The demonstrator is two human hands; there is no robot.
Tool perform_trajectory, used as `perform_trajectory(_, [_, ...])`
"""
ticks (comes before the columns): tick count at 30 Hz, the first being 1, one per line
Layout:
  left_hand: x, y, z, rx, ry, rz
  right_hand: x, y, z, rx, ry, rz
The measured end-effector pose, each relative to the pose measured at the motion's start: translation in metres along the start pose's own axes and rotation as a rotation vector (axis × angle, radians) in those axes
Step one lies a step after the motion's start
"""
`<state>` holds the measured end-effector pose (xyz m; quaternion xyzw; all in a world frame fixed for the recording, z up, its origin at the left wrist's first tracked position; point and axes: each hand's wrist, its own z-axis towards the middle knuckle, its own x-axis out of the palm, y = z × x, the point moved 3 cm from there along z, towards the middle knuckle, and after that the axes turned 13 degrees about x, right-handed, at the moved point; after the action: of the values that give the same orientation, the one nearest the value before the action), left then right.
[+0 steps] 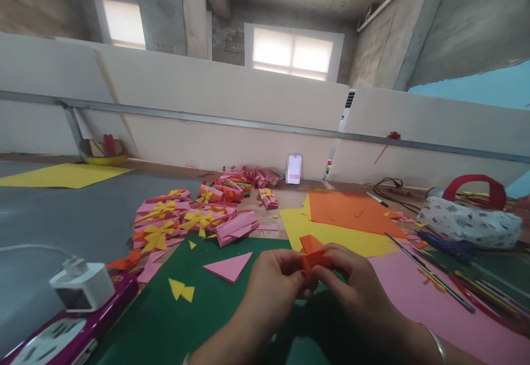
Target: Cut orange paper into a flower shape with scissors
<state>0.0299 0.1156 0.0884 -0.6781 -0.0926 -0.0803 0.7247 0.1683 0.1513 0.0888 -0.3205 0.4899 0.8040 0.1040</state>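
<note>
A folded orange paper [311, 243] is pinched by the left hand [276, 276] and right hand [351, 276], close together over a green mat [215, 321]. A pink triangle [232, 267] is seen left of the hands, an orange sheet [345, 210] beyond them.

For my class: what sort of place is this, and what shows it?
Likely a paper-craft workspace: folded orange paper being held, pink bundles with yellow bows, and paper triangles on a green mat.

Matt orange paper piece [313, 257], smooth mat [199, 318], glossy plastic power strip [98, 317], cloth pouch [467, 222]
</note>
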Motion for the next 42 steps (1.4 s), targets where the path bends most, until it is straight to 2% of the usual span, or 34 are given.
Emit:
perform_trajectory(9, [0.001,-0.004,-0.003,0.019,0.048,0.139,-0.004,0.001,-0.001,0.019,-0.016,0.007])
perform_trajectory(17, [-0.001,-0.003,-0.003,0.02,0.003,0.199,0.0,-0.001,-0.001,0.049,-0.039,-0.045])
perform_trajectory(21, [-0.002,-0.003,-0.002,0.132,0.016,0.39,-0.004,-0.002,-0.002,0.133,-0.129,-0.017])
perform_trajectory(23, [-0.002,-0.005,-0.003,0.22,0.044,0.526,-0.008,0.001,-0.003,0.039,-0.166,-0.014])
perform_trajectory(25, [-0.001,-0.008,-0.005,0.314,0.061,0.658,-0.01,0.006,-0.003,-0.073,-0.139,-0.034])
perform_trajectory(28, [-0.003,-0.011,-0.009,0.409,0.026,0.793,-0.01,0.01,-0.003,-0.091,-0.072,-0.036])
perform_trajectory(31, [-0.004,-0.01,-0.013,0.457,0.026,0.832,-0.01,0.012,-0.003,-0.059,-0.035,-0.029])
perform_trajectory(35, [-0.004,-0.006,-0.013,0.563,0.075,0.878,-0.006,0.016,-0.003,-0.135,0.008,-0.044])
perform_trajectory(39, [-0.002,-0.003,-0.012,0.623,0.1,0.912,-0.004,0.02,-0.005,-0.265,-0.04,-0.095])
perform_trajectory(42, [0.002,-0.006,-0.013,0.592,0.109,0.845,-0.008,0.022,-0.005,-0.316,-0.122,-0.082])
